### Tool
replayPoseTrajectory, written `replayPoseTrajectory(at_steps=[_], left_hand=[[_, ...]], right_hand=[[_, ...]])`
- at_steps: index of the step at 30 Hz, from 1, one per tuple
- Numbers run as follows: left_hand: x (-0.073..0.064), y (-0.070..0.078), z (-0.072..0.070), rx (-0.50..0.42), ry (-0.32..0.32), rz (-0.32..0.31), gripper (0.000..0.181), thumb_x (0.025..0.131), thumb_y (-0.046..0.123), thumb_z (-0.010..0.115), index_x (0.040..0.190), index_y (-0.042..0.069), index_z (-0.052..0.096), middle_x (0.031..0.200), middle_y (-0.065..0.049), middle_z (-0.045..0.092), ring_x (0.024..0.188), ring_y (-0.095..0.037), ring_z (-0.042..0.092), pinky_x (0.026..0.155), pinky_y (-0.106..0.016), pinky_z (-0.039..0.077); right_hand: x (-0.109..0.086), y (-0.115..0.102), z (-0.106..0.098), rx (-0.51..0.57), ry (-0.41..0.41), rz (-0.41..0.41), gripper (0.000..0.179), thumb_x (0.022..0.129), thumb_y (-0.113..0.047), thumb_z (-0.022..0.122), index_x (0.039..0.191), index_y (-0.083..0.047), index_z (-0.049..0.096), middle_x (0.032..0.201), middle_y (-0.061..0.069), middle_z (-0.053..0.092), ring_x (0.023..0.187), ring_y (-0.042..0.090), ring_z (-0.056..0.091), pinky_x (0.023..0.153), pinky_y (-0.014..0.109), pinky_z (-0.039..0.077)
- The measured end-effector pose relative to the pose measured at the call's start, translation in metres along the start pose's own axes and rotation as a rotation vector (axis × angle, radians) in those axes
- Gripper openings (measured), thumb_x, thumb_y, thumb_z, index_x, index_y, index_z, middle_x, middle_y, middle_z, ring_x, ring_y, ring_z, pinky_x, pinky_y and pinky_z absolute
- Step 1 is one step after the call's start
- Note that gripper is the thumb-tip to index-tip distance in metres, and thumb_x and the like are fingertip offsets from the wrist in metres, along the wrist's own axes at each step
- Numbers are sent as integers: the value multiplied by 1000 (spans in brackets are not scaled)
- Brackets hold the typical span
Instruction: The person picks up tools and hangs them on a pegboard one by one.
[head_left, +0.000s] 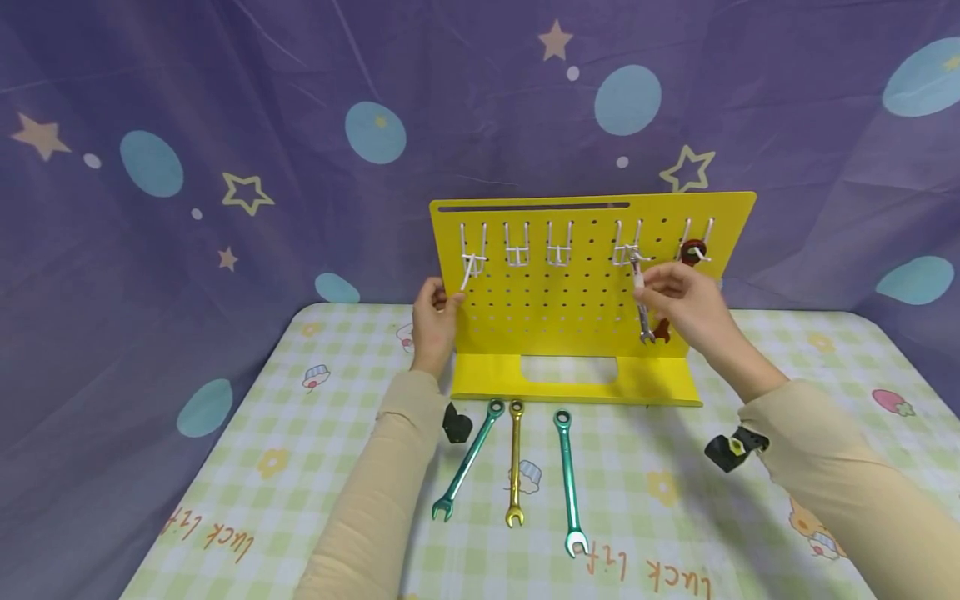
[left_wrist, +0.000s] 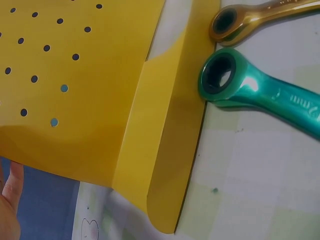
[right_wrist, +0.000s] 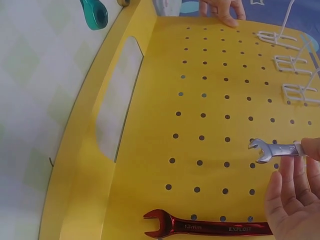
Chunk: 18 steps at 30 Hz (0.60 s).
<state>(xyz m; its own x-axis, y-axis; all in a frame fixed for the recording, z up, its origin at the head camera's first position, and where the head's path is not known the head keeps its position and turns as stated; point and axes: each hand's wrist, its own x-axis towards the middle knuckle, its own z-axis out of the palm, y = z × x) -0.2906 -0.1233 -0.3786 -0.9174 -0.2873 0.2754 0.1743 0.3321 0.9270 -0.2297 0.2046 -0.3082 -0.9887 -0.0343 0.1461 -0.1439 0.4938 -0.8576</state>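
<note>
- My right fingers (head_left: 663, 273) pinch the silver wrench (head_left: 643, 315) mid-shank, its upper end right at a white hook (head_left: 618, 236); whether it's seated, I can't tell.
- I'd want the hook to bear its weight before easing my pinch.
- My left fingers (head_left: 430, 290) grip the yellow pegboard (head_left: 540, 342) by its left edge; steady pressure should prevent tipping.
- The red wrench (right_wrist: 210, 227) hangs close on my right; there's more room leftward.
- Two green wrenches (head_left: 468, 461) and a gold wrench (head_left: 515, 467) lie on the desk (head_left: 315, 425), before the board's front edge.
</note>
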Motion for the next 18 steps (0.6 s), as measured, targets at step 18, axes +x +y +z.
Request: replayPoseTrajectory(at_steps=[18], left_hand=[[-1, 0, -1, 1, -4, 12, 20, 95, 19, 68, 108, 6, 59, 97, -10, 57, 92, -24, 55, 82, -35, 45]], right_hand=[[13, 2, 7, 54, -2, 43, 32, 98, -27, 64, 118, -3, 57, 107, 1, 66, 88, 9, 60, 76, 30, 54]])
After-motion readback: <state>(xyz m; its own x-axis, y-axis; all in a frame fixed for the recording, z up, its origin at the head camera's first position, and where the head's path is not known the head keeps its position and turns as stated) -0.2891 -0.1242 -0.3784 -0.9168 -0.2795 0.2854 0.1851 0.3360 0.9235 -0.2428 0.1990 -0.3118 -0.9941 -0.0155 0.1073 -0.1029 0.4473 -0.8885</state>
